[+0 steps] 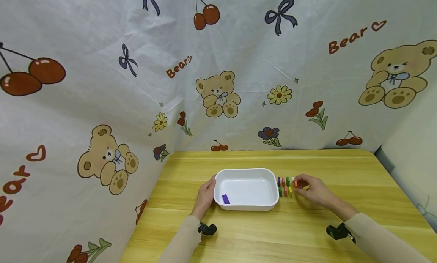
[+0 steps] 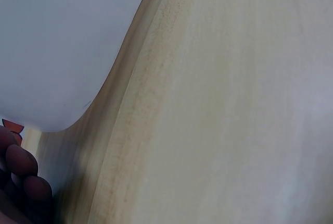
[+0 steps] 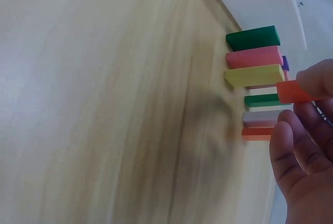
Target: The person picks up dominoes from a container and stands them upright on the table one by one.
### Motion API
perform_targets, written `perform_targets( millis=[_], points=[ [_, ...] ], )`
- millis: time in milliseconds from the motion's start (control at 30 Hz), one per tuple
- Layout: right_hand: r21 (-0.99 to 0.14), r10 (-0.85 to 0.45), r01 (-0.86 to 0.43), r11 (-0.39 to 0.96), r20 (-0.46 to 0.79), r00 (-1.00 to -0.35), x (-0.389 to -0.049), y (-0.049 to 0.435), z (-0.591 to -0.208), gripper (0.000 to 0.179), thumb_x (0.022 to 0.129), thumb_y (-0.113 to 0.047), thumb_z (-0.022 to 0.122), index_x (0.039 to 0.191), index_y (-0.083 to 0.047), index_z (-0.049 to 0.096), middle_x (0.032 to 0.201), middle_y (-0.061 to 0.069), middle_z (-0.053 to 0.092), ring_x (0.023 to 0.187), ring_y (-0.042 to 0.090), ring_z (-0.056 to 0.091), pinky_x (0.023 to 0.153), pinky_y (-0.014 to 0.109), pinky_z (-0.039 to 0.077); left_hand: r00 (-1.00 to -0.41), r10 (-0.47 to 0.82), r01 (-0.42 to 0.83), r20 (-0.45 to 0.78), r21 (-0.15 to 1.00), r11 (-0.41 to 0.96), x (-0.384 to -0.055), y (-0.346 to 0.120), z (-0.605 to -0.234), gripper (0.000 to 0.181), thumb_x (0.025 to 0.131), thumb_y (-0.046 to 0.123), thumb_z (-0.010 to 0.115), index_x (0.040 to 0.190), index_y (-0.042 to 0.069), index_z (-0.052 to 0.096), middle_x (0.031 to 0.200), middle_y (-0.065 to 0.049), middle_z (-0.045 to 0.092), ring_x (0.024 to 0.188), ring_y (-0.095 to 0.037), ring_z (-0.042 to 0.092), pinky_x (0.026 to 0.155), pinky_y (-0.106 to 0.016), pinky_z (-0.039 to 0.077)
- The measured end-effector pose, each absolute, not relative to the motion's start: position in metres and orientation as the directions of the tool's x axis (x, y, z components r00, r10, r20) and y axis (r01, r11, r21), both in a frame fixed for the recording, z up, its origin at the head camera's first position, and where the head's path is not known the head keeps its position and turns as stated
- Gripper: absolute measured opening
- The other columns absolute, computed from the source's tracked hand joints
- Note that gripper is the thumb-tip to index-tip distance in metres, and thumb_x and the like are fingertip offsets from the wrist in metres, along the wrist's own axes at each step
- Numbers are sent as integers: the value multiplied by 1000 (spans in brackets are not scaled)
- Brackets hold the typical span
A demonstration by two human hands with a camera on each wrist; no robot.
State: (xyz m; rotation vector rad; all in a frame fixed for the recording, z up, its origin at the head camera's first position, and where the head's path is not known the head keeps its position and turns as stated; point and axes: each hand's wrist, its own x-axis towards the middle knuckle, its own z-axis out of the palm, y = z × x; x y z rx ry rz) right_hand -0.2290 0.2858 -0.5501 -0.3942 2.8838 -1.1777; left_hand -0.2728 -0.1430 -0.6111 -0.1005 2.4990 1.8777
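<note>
My left hand (image 1: pixel 206 195) grips the left side of a white plastic tub (image 1: pixel 246 208). Curled fingertips (image 2: pixel 22 161) show beside the tub's pale wall (image 2: pixel 62 52) in the left wrist view. A flat purple block (image 1: pixel 225 199) lies inside the tub, near its front left corner. Just beyond the tub's right end, my right hand (image 1: pixel 315 190) pinches an orange block (image 3: pixel 293 92) between thumb and fingers. Beside that block stand a yellow block (image 3: pixel 255 75), a pink block (image 3: pixel 255 57) and a dark green block (image 3: pixel 253 38).
Behind the nearer row stands a second row, with a green block (image 3: pixel 260 100), a white block (image 3: pixel 258 119) and another orange block (image 3: pixel 256 134). All rest on a wood-grain table (image 1: pixel 266 236). A bear-printed cloth (image 1: pixel 246 58) hangs along its back and left.
</note>
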Motion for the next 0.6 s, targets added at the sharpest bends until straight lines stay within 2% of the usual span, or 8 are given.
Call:
perform_targets(
  millis=[267,600],
  points=[
    [-695,-206,-199,690,75,-976,-227,287,-567,25,90,-6,76,113,-1,69,96,4,69,89,16,63,68,22,54,-998,-31,-68,-62,961,267,-273,-144,-609,47,107,51,48,144,26,62,156,2,52,151,-27,41,127,-47,33],
    [-718,-178,-134,683,14,-984,-228,285,-579,27,91,-7,74,117,-2,68,99,8,68,90,19,61,69,24,54,-997,-48,-76,-65,956,285,-272,-144,-609,46,107,52,48,143,28,63,155,1,53,150,-28,42,127,-48,34]
  ],
)
